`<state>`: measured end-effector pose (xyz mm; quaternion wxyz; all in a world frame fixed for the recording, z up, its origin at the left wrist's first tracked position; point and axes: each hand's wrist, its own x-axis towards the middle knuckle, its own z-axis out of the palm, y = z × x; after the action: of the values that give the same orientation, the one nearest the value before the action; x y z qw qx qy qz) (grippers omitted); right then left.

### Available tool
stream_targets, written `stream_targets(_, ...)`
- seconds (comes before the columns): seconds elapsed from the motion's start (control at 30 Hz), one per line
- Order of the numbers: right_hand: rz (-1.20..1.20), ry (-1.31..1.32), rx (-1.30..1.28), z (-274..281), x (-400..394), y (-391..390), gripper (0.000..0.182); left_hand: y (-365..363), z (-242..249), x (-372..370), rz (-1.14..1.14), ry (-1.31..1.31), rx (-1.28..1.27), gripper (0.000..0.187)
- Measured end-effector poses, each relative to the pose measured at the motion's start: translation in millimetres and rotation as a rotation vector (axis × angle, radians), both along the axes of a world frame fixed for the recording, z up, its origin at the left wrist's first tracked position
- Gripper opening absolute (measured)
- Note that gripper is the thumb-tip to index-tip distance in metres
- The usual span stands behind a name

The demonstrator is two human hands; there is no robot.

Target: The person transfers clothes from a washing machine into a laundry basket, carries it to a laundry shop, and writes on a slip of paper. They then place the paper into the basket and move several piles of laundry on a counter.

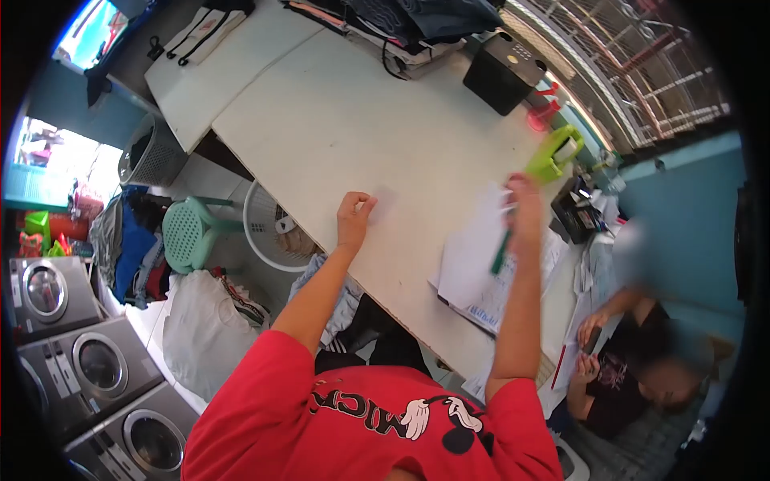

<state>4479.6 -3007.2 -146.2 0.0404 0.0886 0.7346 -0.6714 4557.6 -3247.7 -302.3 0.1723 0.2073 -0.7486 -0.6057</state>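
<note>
My left hand point(354, 218) is raised over the white table, its fingers pinched at the edge of a small, pale pinkish slip point(387, 204), which is blurred. Over the right part of the table is my right hand point(524, 210), smeared by motion, its fingers curled. A slim green pen-like stick point(501, 253) projects from below it, apparently held. Beneath that hand lie loose white papers point(472, 255) and a sheet with blue handwriting point(485, 313). A lime-green tape dispenser point(555, 154) stands just beyond my right hand.
The white table point(321, 112) bears folded dark clothes point(425, 20) and a black box point(505, 72) at the back. A person point(634, 353) sits at right holding a phone-like object. On the left are a green stool point(188, 232), a white basket point(255, 216) and washing machines point(100, 361).
</note>
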Motion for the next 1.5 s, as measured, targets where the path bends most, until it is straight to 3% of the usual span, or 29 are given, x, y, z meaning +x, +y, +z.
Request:
stream_targets(0.13,0.355,-0.273,0.057,-32,77,-59,0.022,13,64,36,-0.243,0.007,0.149,0.014)
stream_targets(0.23,0.393,-0.330,0.008,-29,112,-73,0.017,6,86,64,-0.380,0.081,0.079,0.013)
stream_targets(0.53,0.284,-0.289,-0.242,-38,139,-90,0.013,-6,95,88,-0.339,0.145,-0.010,0.013)
stream_targets(0.6,0.257,-0.292,-0.246,-36,138,-84,0.013,-1,89,81,-0.234,0.122,0.219,0.013)
stream_targets(0.7,0.189,-0.302,-0.254,-39,134,-69,0.012,6,83,70,-0.206,0.011,0.295,0.014)
stream_targets(0.8,0.046,-0.224,-0.264,-35,107,-17,0.011,6,51,48,-0.152,-0.004,0.103,0.016)
stream_targets(0.83,-0.039,-0.140,-0.117,-31,90,7,0.011,-2,31,41,-0.183,0.060,-0.182,0.016)
stream_targets(1.0,-0.498,0.242,0.636,-15,-26,166,0.014,-27,0,37,-0.116,0.025,-0.634,0.014)
stream_targets(1.07,-0.635,0.150,0.958,15,-60,203,0.016,-27,-7,38,-0.106,0.025,-0.748,0.014)
stream_targets(1.17,-0.640,0.011,1.188,27,-99,233,0.014,-20,-4,39,-0.065,-0.076,-0.867,0.015)
stream_targets(1.27,-0.604,-0.040,1.329,11,-126,245,0.013,-18,1,38,-0.067,-0.124,-0.846,0.016)
stream_targets(1.5,-0.507,-0.192,1.294,-21,-146,249,0.023,-17,1,36,-0.061,-0.185,-0.840,0.018)
